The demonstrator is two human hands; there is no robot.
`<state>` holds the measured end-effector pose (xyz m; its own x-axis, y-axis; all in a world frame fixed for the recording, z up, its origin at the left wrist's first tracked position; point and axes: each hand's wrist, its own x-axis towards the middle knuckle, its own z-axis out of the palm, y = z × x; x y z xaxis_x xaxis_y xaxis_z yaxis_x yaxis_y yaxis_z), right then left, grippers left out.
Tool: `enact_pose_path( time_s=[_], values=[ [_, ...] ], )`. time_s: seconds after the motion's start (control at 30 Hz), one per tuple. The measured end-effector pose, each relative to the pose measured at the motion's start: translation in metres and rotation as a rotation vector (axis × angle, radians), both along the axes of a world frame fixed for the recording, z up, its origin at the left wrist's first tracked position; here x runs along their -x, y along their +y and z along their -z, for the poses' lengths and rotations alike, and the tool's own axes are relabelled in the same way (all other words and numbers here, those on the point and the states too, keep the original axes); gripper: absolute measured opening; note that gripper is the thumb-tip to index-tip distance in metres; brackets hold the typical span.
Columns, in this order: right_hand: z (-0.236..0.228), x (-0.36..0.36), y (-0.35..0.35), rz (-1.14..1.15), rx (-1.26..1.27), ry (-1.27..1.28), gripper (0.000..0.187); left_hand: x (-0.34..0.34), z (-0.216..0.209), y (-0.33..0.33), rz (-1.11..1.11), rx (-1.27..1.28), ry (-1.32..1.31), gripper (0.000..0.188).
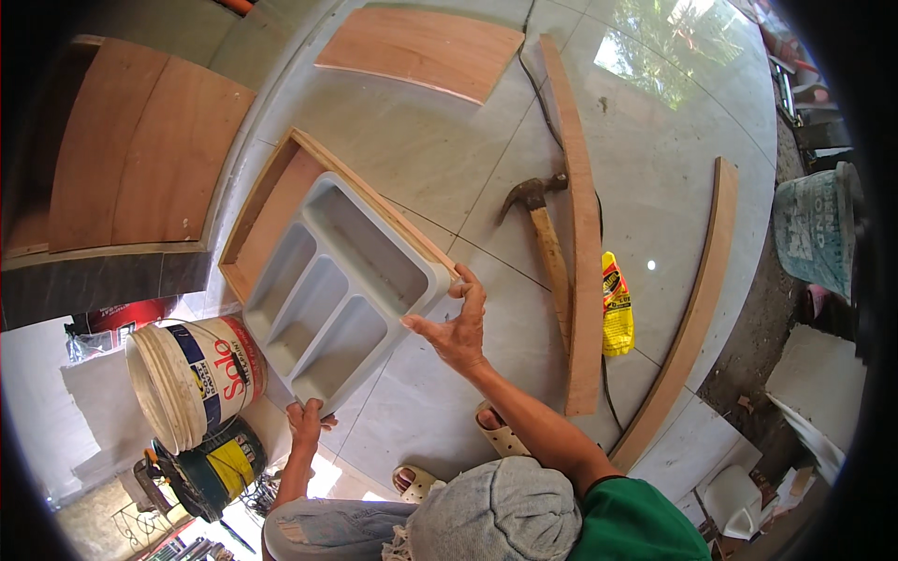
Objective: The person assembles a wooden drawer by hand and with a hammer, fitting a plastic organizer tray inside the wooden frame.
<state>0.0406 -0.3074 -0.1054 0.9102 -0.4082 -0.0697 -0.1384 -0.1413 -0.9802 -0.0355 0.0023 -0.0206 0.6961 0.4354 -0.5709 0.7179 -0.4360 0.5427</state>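
Note:
A grey plastic cutlery tray [329, 271] with several long compartments lies tilted, partly inside a shallow wooden drawer box [267, 187]. Its near end sticks out past the drawer's wooden sides. My left hand [305, 426] grips the tray's near rim, fingers curled at the edge. At the tray's right corner, my right hand [458, 329] has its thumb against the rim and its fingers by the end of the drawer's side wall. The drawer's near side is hidden beneath the tray.
To the right lie a hammer [543, 229], a long wooden strip [580, 234], a yellow bottle [615, 304] and a curved-looking strip [703, 299]. A plywood panel [421, 47] is farther off. Paint buckets [201, 374] stand at left below a wooden cabinet [140, 150]. A dark cable [538, 84] crosses the tiles.

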Motion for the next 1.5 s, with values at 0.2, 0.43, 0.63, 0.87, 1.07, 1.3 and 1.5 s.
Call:
enact_pose_path(
  time_s=[0.2,0.43,0.63,0.87,1.07,1.3,1.5],
  values=[
    [-0.0024,-0.0002,-0.0005,-0.018,-0.056,0.013,0.093,0.0008,0.0007,0.0011,0.011,0.011,-0.008,0.033],
    [-0.0006,0.0003,-0.0005,-0.030,-0.088,0.011,0.088,0.0034,0.0042,0.0048,0.017,0.005,-0.007,0.035],
    [-0.0030,-0.0006,-0.0009,-0.023,-0.109,-0.003,0.084,0.0035,0.0043,0.0043,0.015,-0.003,-0.006,0.034],
    [-0.0071,-0.0003,-0.0029,-0.041,-0.108,0.030,0.083,0.0017,0.0013,0.0021,0.030,-0.006,-0.001,0.035],
    [-0.0014,-0.0019,0.0018,0.028,-0.108,-0.011,0.115,0.0025,0.0036,0.0044,0.016,-0.020,0.004,0.035],
    [-0.0078,0.0002,-0.0021,-0.042,-0.139,0.035,0.084,0.0029,0.0035,0.0045,0.023,-0.022,0.000,0.037],
    [-0.0056,0.0002,-0.0013,-0.044,-0.152,0.021,0.084,0.0037,0.0039,0.0055,0.036,-0.027,-0.006,0.036]
  ],
)
